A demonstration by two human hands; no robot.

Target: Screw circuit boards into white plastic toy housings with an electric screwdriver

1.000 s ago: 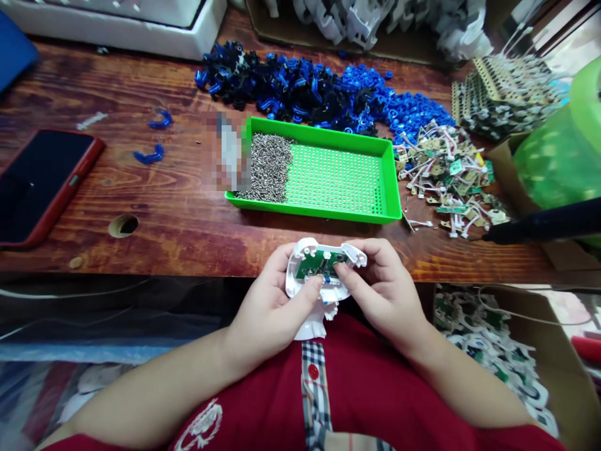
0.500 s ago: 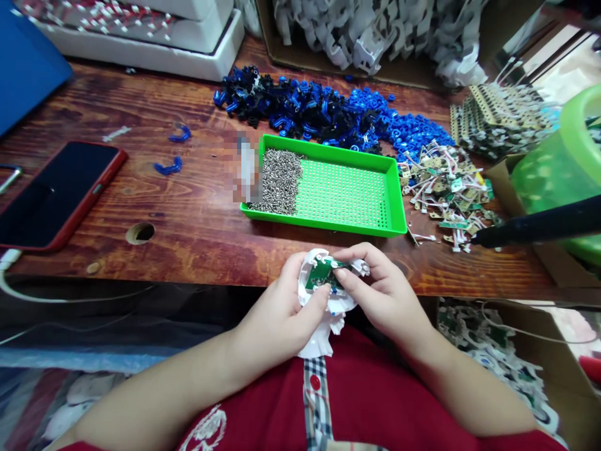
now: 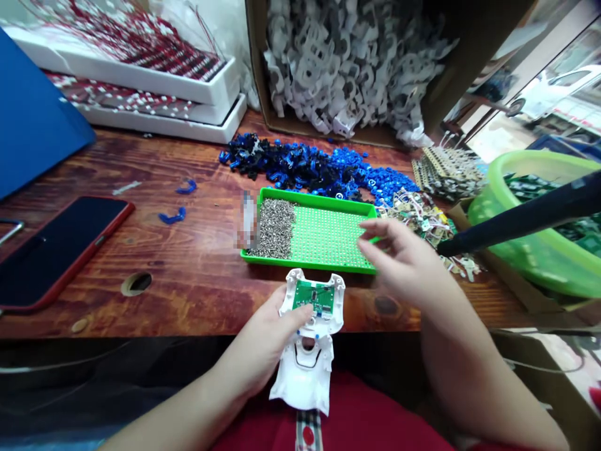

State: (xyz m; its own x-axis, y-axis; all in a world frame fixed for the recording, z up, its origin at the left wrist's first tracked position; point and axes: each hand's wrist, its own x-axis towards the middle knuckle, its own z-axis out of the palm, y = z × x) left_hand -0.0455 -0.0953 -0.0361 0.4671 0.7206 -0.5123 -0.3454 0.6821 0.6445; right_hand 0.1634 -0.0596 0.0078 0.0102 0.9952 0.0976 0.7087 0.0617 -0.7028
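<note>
My left hand (image 3: 270, 335) grips a white plastic housing (image 3: 308, 351) by its left side, thumb pressing near the green circuit board (image 3: 313, 297) seated in its upper half. The housing is held upright over the table's near edge. My right hand (image 3: 404, 263) hovers above the right end of the green perforated tray (image 3: 328, 235), fingers loosely curled and apart, with nothing in them. A heap of small silver screws (image 3: 275, 228) fills the tray's left end.
A pile of blue and black plastic parts (image 3: 310, 169) lies behind the tray. Wired small boards (image 3: 422, 216) lie at its right. A red-cased phone (image 3: 51, 250) lies left. A black tool (image 3: 521, 216) crosses a green basin (image 3: 539, 232). A cardboard box of white housings (image 3: 347, 62) stands behind.
My right hand has left the housing and moved up and right over the tray. The left hand now holds the housing alone, turned upright. The view has tilted up.
</note>
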